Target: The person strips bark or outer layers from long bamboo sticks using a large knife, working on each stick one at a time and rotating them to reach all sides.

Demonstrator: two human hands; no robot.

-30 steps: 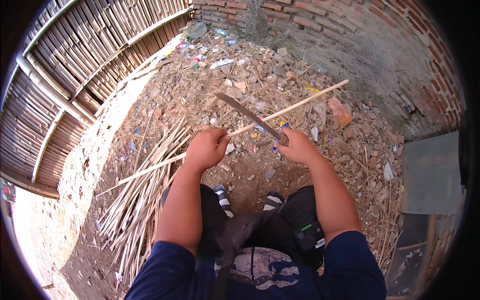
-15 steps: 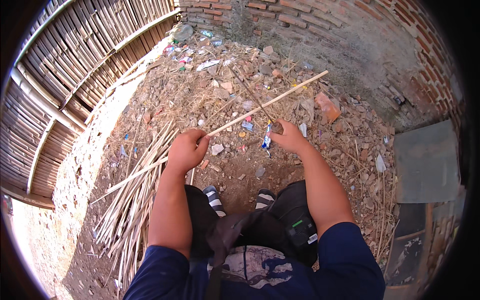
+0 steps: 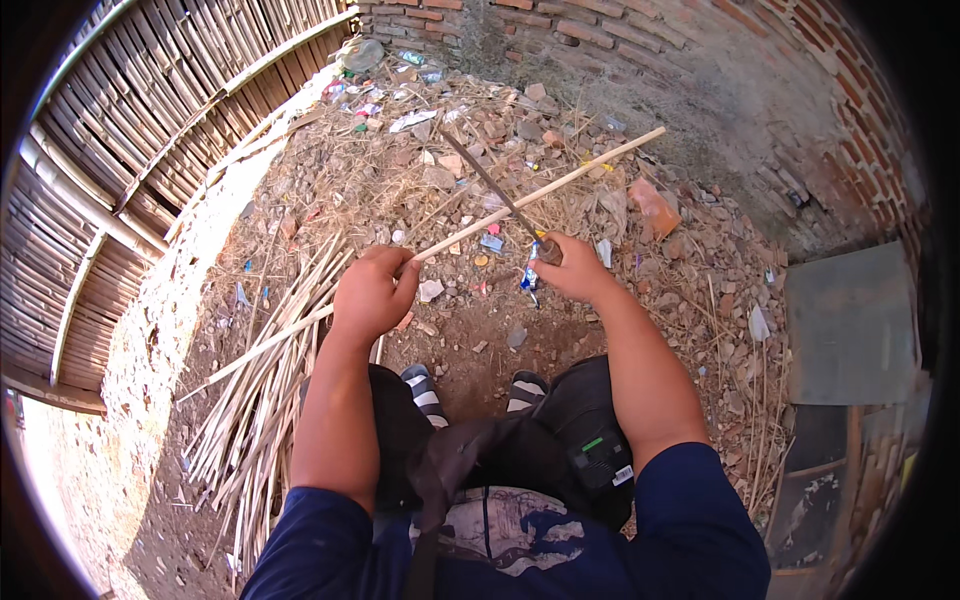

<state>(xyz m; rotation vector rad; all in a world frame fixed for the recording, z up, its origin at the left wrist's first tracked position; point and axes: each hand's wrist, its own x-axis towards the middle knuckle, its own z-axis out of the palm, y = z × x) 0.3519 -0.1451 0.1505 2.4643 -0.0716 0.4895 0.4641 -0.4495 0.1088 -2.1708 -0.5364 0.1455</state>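
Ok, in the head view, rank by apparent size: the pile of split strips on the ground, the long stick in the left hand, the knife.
1. Pile of strips, covers the most area.
2. Stick, longer than the knife but thin.
3. Knife, in the right hand, smallest.
The left hand hides part of the stick.

Harsh sun, glare lower left, fisheye edges dark.

Outdoor rural backyard work spot — bare dirt ground (image 3: pixel 470 345) strewn with rubble and litter. Brick wall (image 3: pixel 700 50) at the far side; left of it a split-bamboo fence (image 3: pixel 130 150); a pile of bamboo strips (image 3: pixel 260 400) lies near the fence — rough craft yard.
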